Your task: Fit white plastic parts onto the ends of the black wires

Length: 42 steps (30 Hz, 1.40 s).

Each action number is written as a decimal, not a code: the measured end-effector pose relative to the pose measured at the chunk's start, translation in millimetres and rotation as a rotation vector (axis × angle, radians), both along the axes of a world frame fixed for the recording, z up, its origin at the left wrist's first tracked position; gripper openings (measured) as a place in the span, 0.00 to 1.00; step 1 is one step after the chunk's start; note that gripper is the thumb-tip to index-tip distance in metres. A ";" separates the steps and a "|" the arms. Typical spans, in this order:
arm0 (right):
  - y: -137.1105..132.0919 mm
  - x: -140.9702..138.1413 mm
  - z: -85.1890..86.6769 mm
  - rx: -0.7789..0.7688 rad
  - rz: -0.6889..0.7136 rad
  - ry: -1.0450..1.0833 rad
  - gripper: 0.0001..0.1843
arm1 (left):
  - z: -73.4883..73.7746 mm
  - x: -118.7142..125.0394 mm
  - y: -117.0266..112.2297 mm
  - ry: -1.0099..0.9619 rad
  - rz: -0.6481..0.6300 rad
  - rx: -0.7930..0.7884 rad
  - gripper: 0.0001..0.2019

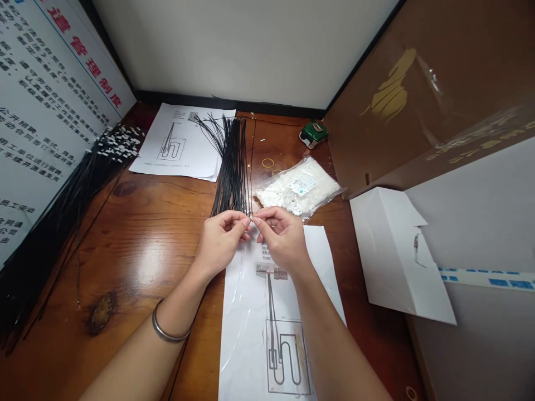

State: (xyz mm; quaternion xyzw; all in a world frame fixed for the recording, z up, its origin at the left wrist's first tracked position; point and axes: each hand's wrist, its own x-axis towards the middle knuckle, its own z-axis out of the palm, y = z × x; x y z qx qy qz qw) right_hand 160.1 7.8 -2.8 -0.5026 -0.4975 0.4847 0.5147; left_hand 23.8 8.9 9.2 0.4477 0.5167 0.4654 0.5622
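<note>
My left hand (223, 236) and my right hand (286, 234) meet fingertip to fingertip above the top edge of a printed drawing sheet (242, 334). Both are closed in a pinch. Between them shows a tiny pale piece (251, 218), like a small connector, mostly hidden by the fingers. A thin black wire (252, 167) runs from the fingertips toward the back of the table. Just beyond my left hand lies a bundle of black wires (232, 161). A clear bag of small white parts (303, 186) rests just past my right hand.
Along the left board lies a large pile of black wires (62, 234) with white connectors at their far ends. Another drawing sheet (150, 156) is at the back left. A green tape measure (313, 134), a brown carton (418, 83) and folded white card (388, 250) are on the right.
</note>
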 end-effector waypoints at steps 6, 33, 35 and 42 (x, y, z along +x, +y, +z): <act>-0.1 1.0 -0.8 -0.012 0.025 0.002 0.06 | -2.5 -0.8 -0.5 0.003 -0.016 0.008 0.07; -2.9 -4.1 -3.8 0.302 -0.100 -0.206 0.05 | 5.6 0.0 -1.4 -0.054 -0.005 0.028 0.11; -3.0 -4.2 -3.8 0.286 -0.110 -0.205 0.05 | 4.7 -0.1 -1.8 -0.037 -0.017 0.039 0.11; -3.8 -4.8 -3.0 0.291 -0.095 -0.205 0.05 | 3.1 -0.5 -2.4 -0.061 -0.031 0.047 0.08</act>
